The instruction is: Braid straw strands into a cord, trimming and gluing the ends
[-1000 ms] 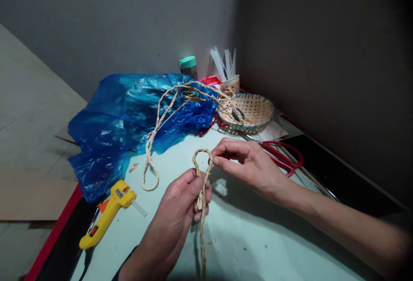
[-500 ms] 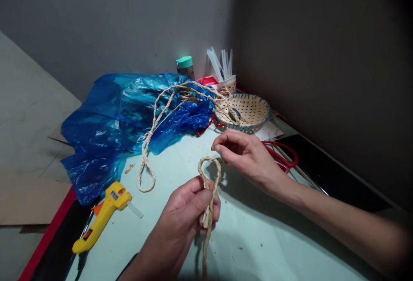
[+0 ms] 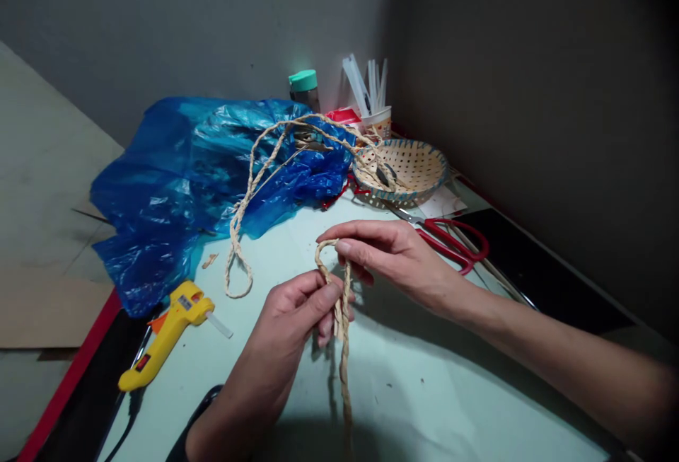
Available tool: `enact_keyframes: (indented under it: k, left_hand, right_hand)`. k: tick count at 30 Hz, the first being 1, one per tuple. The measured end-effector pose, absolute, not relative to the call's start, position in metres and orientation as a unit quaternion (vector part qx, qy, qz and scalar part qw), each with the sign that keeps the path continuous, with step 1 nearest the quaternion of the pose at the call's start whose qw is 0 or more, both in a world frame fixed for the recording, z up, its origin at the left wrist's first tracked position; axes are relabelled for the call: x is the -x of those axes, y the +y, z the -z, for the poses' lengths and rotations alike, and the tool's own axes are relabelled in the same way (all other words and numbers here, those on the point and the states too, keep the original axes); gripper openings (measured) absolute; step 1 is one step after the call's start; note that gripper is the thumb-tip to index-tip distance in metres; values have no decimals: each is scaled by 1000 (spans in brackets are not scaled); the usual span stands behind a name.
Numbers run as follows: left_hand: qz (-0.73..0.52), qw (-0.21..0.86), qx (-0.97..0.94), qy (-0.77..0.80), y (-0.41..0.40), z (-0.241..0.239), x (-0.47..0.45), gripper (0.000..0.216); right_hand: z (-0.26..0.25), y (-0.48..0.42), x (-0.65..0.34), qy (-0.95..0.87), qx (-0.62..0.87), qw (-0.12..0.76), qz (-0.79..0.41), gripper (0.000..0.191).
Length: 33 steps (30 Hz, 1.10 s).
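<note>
left hand (image 3: 297, 310): pinches the rope loop (image 3: 332, 271) at its base; right hand (image 3: 390, 257): fingers hooked through its top
tabletop (image 3: 424, 377): glue gun (image 3: 164, 331) at left

Dim, uneven light from above, dark vignetted right side, soft shadows, slight wide-angle stretch at edges.

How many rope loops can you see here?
2: one rope loop pinched between the left hand and right hand; another loop lies on the table beside the glue gun.
</note>
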<state>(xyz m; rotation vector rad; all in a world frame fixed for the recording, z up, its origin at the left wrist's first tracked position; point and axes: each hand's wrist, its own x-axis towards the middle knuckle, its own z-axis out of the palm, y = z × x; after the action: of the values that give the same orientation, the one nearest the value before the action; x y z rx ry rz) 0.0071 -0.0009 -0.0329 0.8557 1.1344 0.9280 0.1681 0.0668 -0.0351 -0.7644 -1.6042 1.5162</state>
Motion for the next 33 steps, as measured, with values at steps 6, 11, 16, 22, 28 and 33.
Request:
enact_keyframes:
  k: [6, 11, 16, 22, 28, 33]
  left_hand:
    - [-403, 658, -402, 493, 2, 36, -6, 25]
    - [-393, 667, -387, 501, 1, 36, -6, 27]
    - [-400, 708, -332, 478, 1, 35, -7, 27]
    - [-420, 732, -284, 456, -1, 37, -8, 21]
    - [-444, 720, -284, 452, 2, 40, -7, 14]
    - [-447, 700, -311, 462, 2, 40, -6, 12]
  right_hand:
    - [41, 65, -166, -591, 273, 374, -660, 20]
    - [43, 64, -165, -581, 269, 373, -672, 20]
    - [38, 64, -166, -579, 275, 393, -660, 17]
    - [33, 65, -169, -597, 295, 403, -628, 15]
    - [35, 67, -168, -580, 276, 414, -645, 15]
    - [35, 68, -168, -583, 279, 406, -646, 15]
